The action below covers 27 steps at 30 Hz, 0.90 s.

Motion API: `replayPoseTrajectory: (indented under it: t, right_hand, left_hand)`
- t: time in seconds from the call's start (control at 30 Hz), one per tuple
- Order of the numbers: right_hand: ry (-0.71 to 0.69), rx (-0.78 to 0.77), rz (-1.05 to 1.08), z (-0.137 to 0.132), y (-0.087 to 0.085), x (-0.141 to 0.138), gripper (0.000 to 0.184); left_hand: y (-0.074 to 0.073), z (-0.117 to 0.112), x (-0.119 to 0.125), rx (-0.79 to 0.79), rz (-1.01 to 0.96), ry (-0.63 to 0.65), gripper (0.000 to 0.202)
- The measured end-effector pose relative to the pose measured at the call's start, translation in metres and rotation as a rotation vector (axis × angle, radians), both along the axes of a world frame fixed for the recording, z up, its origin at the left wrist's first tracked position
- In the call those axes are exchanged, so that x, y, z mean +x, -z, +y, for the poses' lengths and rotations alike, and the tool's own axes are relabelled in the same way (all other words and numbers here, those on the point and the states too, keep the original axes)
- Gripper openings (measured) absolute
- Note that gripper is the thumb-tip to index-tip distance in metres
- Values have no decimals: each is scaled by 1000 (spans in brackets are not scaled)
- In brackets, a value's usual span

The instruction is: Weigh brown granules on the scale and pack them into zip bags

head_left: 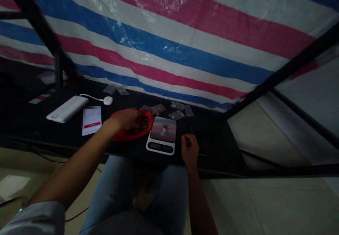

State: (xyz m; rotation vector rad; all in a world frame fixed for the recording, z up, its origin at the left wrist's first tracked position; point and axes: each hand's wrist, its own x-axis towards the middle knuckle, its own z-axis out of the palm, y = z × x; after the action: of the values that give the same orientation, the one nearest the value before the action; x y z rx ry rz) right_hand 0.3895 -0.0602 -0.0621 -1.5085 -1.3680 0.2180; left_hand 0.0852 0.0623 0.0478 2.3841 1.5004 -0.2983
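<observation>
The digital scale [171, 132] rests on the black tabletop [222, 146], a small heap of tan pieces [165, 126] near the middle of its platform. The red bowl [127, 136] stands just left of the scale, its long axis running roughly sideways, its right end beside the scale's far left corner; whether they touch is unclear. The left hand [129, 118] is over the bowl, fingers bent down at the brown pieces [143, 123] inside; whether they pinch any cannot be told. The right hand [190, 146] is just right of the scale, fingers curled, any contents hidden. The left hand is nearer the bowl; the scale lies between bowl and right hand.
</observation>
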Motion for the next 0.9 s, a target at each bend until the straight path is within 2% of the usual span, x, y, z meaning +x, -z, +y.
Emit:
replayPoseTrajectory:
  t: [0.07,0.17,0.23,0.3,0.4,0.5,0.73,0.83,0.9]
  right_hand:
    - [4,0,0,0,0,0,22]
    - [18,2,5,0,1,-1,23]
    - [23,3,9,0,2,-1,23]
    - [22,5,11,0,2,-1,23]
    - [21,2,6,0,2,0,22]
    - [14,-6,4,-1,1,0,22]
    - [15,-2,5,-1,0,-1,21]
    - [7,3,4,-1,0,0,21]
    - [5,2,6,0,1,0,21]
  left_hand:
    - [12,1,-6,12,-17,15,52]
    - [23,1,-9,25,-48,37,42]
    - [27,0,-10,26,-48,33,36]
    - [27,0,-12,26,-38,18,39]
    - [25,-1,-15,24,-30,9,43]
    - [19,-4,-15,57,-56,9,35]
    - [9,-8,-16,46,-129,78,31]
    - [1,-6,-9,69,-230,139,29]
    - [-7,-6,4,101,-326,207,28]
